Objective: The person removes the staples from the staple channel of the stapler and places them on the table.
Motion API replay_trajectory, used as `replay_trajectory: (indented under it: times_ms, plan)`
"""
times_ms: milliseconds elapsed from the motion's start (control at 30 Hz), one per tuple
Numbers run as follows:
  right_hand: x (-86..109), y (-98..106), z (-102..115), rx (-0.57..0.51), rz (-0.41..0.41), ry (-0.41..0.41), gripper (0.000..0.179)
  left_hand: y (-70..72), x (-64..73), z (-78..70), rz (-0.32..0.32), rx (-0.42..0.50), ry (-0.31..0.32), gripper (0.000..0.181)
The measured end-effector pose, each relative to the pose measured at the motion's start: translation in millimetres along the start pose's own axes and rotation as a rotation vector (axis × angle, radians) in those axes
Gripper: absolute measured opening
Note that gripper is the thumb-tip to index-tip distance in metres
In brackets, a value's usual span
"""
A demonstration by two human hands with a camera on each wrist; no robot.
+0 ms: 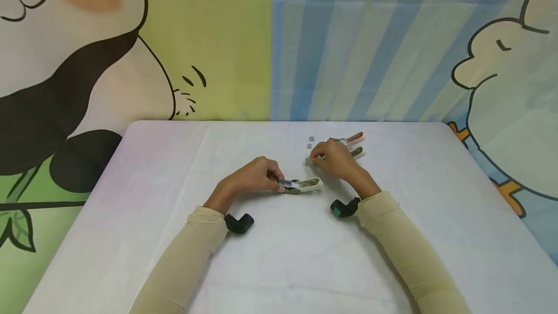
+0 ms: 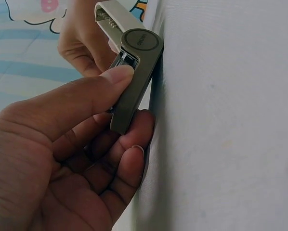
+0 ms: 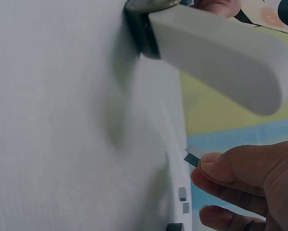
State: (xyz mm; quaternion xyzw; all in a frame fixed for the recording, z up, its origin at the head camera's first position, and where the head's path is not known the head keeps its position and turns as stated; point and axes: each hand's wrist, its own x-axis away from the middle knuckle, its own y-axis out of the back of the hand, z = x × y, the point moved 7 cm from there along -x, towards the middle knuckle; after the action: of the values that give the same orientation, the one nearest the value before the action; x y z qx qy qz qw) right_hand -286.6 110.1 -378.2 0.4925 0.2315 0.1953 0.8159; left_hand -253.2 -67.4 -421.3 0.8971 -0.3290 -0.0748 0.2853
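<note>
My left hand (image 1: 255,176) grips a stapler with its white top cover (image 1: 311,184) swung back from the grey body. In the left wrist view the thumb presses on the metal magazine (image 2: 126,58), and the fingers curl beneath the dark grey base (image 2: 134,98). Farther back, my right hand (image 1: 334,160) pinches a short strip of staples (image 3: 194,156) between thumb and forefinger. The white cover juts out above that strip in the right wrist view. Partly hidden behind the right hand lie a pink stapler (image 1: 355,136) and a green stapler (image 1: 357,151).
Two small grey staple strips (image 1: 311,138) lie on the white table (image 1: 261,260) just beyond the right hand. A cartoon-printed curtain (image 1: 226,38) hangs along the table's back edge. Each wrist wears a black camera (image 1: 240,224).
</note>
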Motion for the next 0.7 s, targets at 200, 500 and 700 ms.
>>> replay_trajectory:
  times_ms: [200,500,700]
  plan:
    - [-9.7,-1.6,-11.2,0.029,0.025,-0.035,0.01,-0.6,-2.0,-0.3,0.016,0.021,0.012,0.011]
    - [-15.7,-6.9,-11.7,0.081,0.089,-0.063,0.01,-2.8,-3.2,-0.9,0.025,0.035,0.013,0.011]
    - [-14.5,-8.0,-10.3,0.111,0.118,-0.007,0.007,-1.0,-1.8,-0.3,0.024,0.036,0.033,0.01]
